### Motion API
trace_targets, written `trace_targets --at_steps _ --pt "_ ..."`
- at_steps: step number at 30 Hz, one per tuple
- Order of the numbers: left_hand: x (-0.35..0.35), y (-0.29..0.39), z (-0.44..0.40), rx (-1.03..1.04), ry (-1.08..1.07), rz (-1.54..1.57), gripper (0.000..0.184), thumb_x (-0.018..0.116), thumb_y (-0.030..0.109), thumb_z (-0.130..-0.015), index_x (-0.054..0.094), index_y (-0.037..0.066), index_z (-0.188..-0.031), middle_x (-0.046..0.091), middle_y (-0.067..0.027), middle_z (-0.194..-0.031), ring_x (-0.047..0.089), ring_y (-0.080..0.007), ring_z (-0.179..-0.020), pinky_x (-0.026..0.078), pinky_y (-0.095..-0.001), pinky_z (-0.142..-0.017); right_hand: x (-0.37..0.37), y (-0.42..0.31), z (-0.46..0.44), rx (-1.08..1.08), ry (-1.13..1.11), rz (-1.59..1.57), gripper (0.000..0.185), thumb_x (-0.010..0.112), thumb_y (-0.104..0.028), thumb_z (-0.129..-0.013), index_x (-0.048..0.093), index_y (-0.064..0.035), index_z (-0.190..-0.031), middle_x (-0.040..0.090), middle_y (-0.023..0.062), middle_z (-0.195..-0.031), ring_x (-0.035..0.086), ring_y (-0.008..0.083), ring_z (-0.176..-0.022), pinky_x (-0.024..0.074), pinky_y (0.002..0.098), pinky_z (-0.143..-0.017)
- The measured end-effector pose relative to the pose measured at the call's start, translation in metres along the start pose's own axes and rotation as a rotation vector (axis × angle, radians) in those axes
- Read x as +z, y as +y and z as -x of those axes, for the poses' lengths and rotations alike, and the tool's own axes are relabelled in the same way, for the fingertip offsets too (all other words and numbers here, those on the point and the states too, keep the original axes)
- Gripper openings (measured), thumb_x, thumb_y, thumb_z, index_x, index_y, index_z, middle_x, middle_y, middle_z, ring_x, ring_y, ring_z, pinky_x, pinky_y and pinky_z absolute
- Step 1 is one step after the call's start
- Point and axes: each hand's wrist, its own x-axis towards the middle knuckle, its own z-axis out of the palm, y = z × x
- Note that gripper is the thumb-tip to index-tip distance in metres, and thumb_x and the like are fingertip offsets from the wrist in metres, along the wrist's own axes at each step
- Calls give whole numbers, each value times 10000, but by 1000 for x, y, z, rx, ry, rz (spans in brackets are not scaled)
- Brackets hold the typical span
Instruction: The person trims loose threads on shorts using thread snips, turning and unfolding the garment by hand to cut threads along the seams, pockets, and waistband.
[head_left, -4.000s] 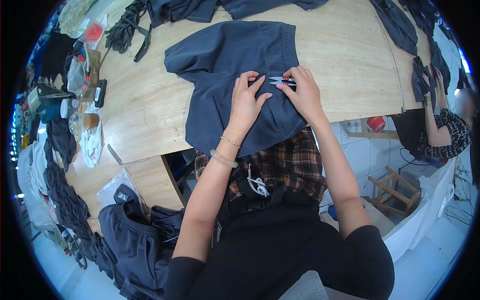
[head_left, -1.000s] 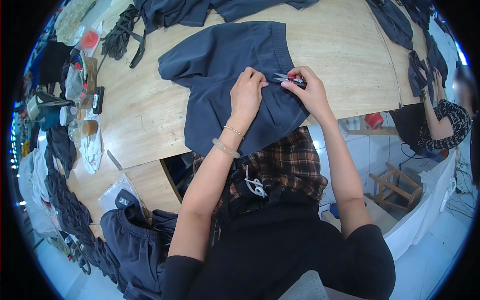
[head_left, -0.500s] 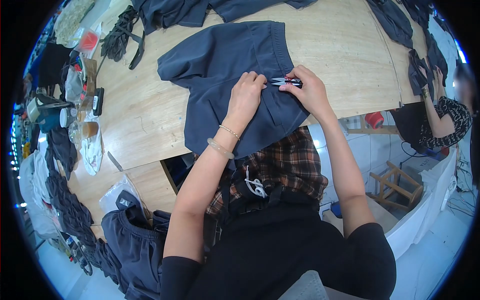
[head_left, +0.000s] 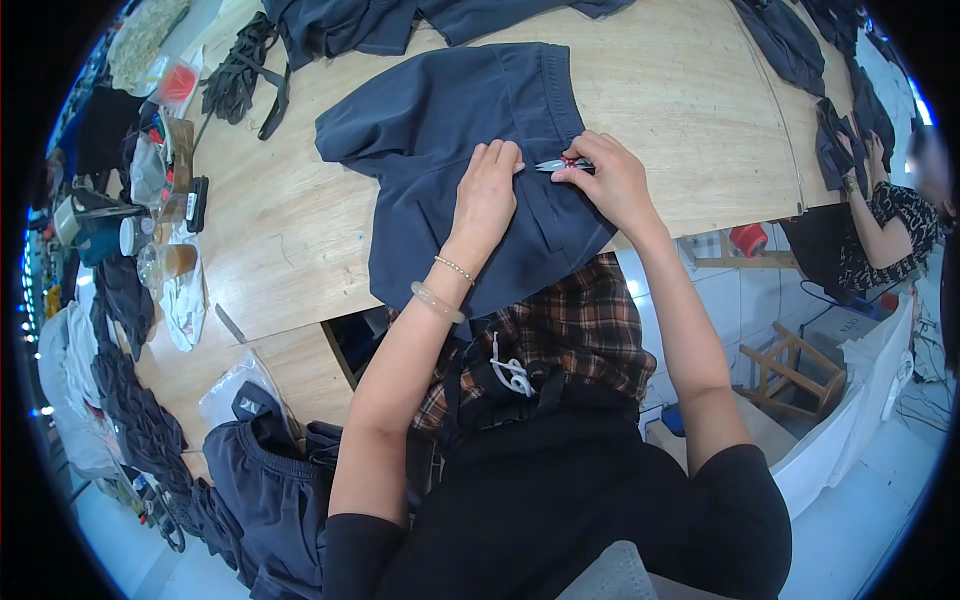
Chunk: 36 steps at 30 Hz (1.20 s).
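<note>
Dark blue shorts with an elastic waistband lie spread on the wooden table, one edge at my lap. On their middle rests my left hand, thumb and fingers pinched together; whatever is between the fingertips is too small to make out. My right hand grips small thread snips with red parts near the handle. The blades point left toward my left fingertips, just above the fabric, and look nearly closed.
More dark garments lie along the far edge. Black straps, jars and a brown cup are at left. Dark shorts hang at lower left. At right, a co-worker's arm is near dark cloth, above a wooden stool.
The snips' blades have come together from a wider spread. My left hand has shifted slightly left, and its spread fingers from earlier are now pinched. The shorts sit slightly farther left than at first.
</note>
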Motion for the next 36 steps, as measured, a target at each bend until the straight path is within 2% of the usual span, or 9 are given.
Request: trace_targets --at_steps 7,10,12,16,18,24,36 --pt "1 2 -1 -47 -26 83 45 537 0 -890 492 8 -890 510 -145 -879 529 -340 -861 452 -420 -754 1 0 1 -24 -16 18 306 779 -263 -728 606 -34 -833 616 61 -824 601 240 -837 471 344 -712" --pt "-1 0 -3 -71 11 114 81 578 11 -871 523 7 -930 522 -130 -902 549 -328 -888 462 -407 -766 1 1 0 -5 -9 19 309 780 -266 -725 607 -33 -832 618 60 -827 602 240 -838 472 344 -713" --pt "-4 0 -1 5 -6 94 125 633 33 -840 571 15 -946 543 -114 -930 568 -310 -891 474 -387 -776 0 3 1 0 -6 15 311 780 -267 -723 607 -32 -830 618 61 -826 602 241 -836 472 344 -714" --pt "0 -8 -2 -35 -54 89 141 674 57 -812 610 27 -935 564 -95 -931 575 -291 -878 481 -370 -783 0 6 2 1 8 3 309 782 -267 -722 609 -33 -825 615 65 -820 602 243 -829 472 344 -711" --pt "6 -10 -4 -92 -18 90 101 673 63 -813 606 32 -881 572 -88 -892 569 -288 -848 476 -368 -764 0 7 3 9 4 0 308 781 -268 -723 609 -34 -826 614 65 -818 601 242 -827 472 346 -709" --pt "5 0 -8 -98 -10 98 106 662 72 -829 566 32 -848 570 -85 -833 546 -294 -798 456 -390 -717 2 2 1 -8 17 5 293 779 -262 -729 610 -41 -821 613 56 -814 598 236 -824 470 346 -702" --pt "5 -1 -8 -114 -23 107 90 646 73 -847 565 34 -848 561 -92 -801 548 -305 -810 455 -402 -723 7 -6 -5 -53 -24 97 271 766 -283 -742 622 -66 -818 620 34 -820 589 227 -814 470 348 -688"
